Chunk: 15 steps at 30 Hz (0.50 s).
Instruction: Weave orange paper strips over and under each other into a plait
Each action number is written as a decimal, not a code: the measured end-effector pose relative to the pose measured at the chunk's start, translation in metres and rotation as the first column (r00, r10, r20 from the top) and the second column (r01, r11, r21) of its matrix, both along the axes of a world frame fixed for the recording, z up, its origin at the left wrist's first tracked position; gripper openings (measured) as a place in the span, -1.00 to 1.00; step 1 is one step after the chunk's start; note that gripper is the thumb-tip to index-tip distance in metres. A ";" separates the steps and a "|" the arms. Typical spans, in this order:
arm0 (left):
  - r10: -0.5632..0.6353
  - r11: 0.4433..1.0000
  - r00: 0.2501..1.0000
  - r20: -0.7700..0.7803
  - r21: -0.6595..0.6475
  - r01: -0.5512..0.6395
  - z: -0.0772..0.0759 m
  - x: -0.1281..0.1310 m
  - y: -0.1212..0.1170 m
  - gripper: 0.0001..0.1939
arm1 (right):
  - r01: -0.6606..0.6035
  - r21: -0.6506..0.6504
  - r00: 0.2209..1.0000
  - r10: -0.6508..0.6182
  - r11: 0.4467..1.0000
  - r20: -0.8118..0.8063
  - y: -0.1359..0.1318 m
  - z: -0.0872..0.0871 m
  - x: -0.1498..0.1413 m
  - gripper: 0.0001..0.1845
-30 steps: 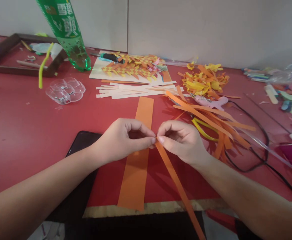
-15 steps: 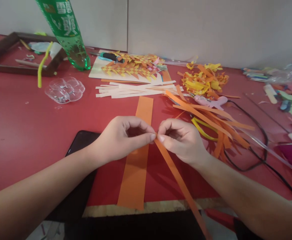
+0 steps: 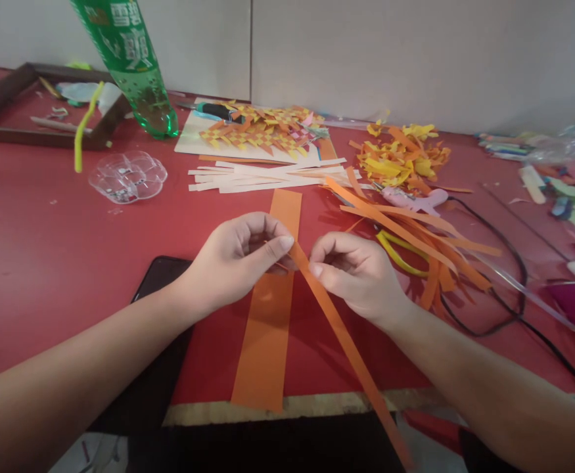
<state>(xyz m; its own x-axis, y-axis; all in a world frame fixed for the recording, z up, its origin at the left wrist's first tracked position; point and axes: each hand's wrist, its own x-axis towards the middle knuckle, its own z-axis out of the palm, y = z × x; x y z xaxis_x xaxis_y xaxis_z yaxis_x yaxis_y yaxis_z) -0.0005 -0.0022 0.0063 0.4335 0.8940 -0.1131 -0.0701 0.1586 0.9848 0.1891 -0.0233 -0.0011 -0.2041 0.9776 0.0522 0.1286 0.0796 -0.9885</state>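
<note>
My left hand (image 3: 248,259) pinches the upper end of a narrow orange paper strip (image 3: 344,335) between thumb and fingertips. Lower on the same strip, the thumb and forefinger of my right hand (image 3: 356,272) are closed on its edge. The strip slants down to the right and hangs past the table's front edge. Beneath my left hand lies a wide orange paper band (image 3: 267,341), flat and roughly upright in view. A black phone-like slab (image 3: 156,368) sits under my left forearm. Part of my left fingers is hidden behind the thumb.
Loose orange strips (image 3: 415,230) and yellow-handled scissors (image 3: 398,253) lie to the right beside a pink glue gun (image 3: 415,199). White strips (image 3: 267,176), a woven paper piece (image 3: 267,128) and curled scraps (image 3: 405,157) lie behind. A green bottle (image 3: 137,72) and clear palette (image 3: 128,177) stand left.
My left hand has moved up and left, away from my right hand, with the strip's end. More of the strip now shows between the two hands.
</note>
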 end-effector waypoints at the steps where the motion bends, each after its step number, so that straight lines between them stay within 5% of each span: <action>1: 0.035 0.999 0.999 0.005 0.007 -0.035 0.000 0.000 0.000 -0.80 | -0.001 -0.011 1.000 0.001 1.000 0.000 0.000 0.000 0.000 -0.92; 11: 0.448 0.893 0.885 0.127 -0.120 -0.435 0.000 -0.004 0.013 -0.81 | -0.060 -0.108 0.998 0.060 0.992 0.000 0.001 -0.004 0.001 -0.94; 15: 0.443 0.892 0.882 0.159 -0.173 -0.417 -0.002 -0.005 0.016 -0.82 | -0.054 -0.114 0.999 0.054 0.992 0.001 0.001 -0.004 0.001 -0.94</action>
<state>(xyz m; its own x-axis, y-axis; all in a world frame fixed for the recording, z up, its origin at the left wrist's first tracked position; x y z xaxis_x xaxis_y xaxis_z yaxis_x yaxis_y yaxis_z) -0.0053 0.0137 0.0043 0.0347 0.9800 -0.1961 -0.3430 0.1960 0.9187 0.1902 -0.0224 -0.0049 -0.2568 0.9646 -0.0596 0.1310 -0.0264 -0.9910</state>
